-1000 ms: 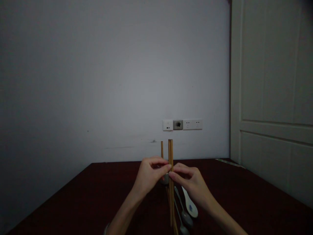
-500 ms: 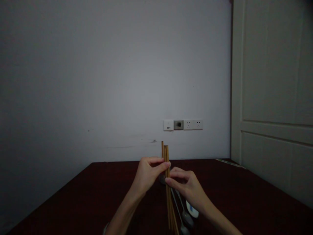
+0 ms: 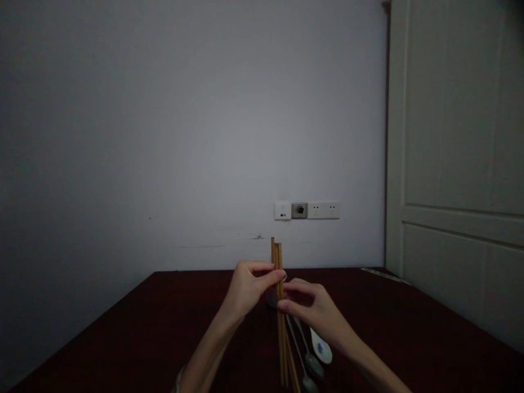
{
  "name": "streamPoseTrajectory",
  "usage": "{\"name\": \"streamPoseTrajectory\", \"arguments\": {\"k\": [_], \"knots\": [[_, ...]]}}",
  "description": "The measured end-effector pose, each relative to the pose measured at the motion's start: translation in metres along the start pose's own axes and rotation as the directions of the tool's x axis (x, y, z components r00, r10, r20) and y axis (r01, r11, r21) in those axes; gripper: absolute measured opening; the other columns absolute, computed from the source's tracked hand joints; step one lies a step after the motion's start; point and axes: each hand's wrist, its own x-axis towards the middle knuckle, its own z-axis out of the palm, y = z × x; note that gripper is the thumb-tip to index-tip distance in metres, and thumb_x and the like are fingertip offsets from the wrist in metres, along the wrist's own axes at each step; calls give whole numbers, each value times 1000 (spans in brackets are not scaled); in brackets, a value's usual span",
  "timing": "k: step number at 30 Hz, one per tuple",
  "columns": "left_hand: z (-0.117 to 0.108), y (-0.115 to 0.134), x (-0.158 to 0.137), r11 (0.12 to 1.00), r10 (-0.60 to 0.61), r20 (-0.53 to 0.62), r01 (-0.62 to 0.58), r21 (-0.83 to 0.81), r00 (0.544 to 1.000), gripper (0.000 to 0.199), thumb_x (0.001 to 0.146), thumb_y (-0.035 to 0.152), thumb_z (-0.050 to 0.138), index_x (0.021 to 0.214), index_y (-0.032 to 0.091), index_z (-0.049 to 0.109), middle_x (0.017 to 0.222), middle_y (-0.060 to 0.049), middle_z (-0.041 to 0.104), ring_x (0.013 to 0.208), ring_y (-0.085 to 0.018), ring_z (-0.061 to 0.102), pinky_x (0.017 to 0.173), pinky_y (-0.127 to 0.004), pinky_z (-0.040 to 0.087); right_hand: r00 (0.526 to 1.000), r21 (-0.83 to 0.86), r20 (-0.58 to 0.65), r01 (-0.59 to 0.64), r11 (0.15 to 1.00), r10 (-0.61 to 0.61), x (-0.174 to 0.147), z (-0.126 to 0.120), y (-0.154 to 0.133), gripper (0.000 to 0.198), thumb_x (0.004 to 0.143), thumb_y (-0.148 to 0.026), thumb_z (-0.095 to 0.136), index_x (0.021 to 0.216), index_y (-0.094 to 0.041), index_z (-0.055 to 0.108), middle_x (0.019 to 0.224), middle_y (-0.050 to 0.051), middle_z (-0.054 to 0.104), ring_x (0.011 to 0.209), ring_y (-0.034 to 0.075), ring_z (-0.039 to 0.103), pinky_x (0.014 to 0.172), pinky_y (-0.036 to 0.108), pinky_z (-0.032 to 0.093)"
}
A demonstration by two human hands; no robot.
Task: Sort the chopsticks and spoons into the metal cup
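Several wooden chopsticks (image 3: 281, 333) stand nearly upright in a loose bundle, their upper ends uneven. My left hand (image 3: 245, 289) pinches them near the top between thumb and fingers. Lower down, my right hand (image 3: 317, 308) has its thumb against the chopsticks and its fingers curled at their right side. On the table just right of the bundle lie two metal spoons, one with its bowl (image 3: 314, 367) further right and one with its bowl (image 3: 309, 385) nearer me. A white spoon with a blue mark (image 3: 321, 348) rests beside them, partly below my right hand.
A greyish container (image 3: 271, 298), mostly hidden, stands behind the chopsticks. The dark red table (image 3: 143, 327) reaches a pale wall (image 3: 204, 136) with sockets (image 3: 323, 210). A light panelled door (image 3: 458, 120) stands at the right, and a flat strip (image 3: 383, 274) lies near the table's back right corner.
My right hand has slid slightly down along the chopsticks. More of the white spoon shows now. My left hand keeps its hold nearly unchanged; the view has shifted a little.
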Motion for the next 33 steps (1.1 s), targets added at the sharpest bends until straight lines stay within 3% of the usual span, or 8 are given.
{"name": "streamPoseTrajectory", "arguments": {"k": [3, 8, 19, 33], "knots": [[0, -1, 0, 1000, 4, 9, -4, -3, 1000, 25, 68, 34, 62, 68, 10, 69, 65, -6, 66, 61, -15, 56, 56, -23, 41, 999, -23, -54, -3, 1000, 1, 6, -15, -9, 26, 72, -36, 60, 89, -18, 68, 85, 6, 67, 80, 18, 60, 75, 31, 47], [-1, -4, -2, 1000, 19, 27, -19, -5, 999, 25, 70, 34, 62, 73, 10, 70, 69, -6, 67, 62, -15, 56, 58, -23, 41, 976, -56, -184, 111, 992, -120, 26, -31, -33, 27, 70, -35, 62, 91, -19, 67, 92, 6, 67, 84, 19, 61, 78, 33, 48], [-2, 1, -7, 999, 29, 43, -30, 40, 999, 24, 68, 32, 62, 70, 9, 69, 63, -5, 63, 59, -13, 51, 55, -23, 37, 959, -59, -184, 209, 976, -216, 42, -17, -46, 21, 71, -34, 62, 78, -16, 69, 73, 5, 68, 57, 13, 61, 51, 23, 51], [-3, 1, -7, 997, 47, 106, -53, 54, 993, 24, 70, 33, 61, 67, 11, 69, 57, -2, 59, 56, -12, 47, 53, -22, 34, 939, -152, -186, 263, 953, -289, 39, -18, -44, 16, 73, -31, 61, 75, -17, 69, 70, 4, 67, 62, 14, 60, 57, 24, 47]]}}
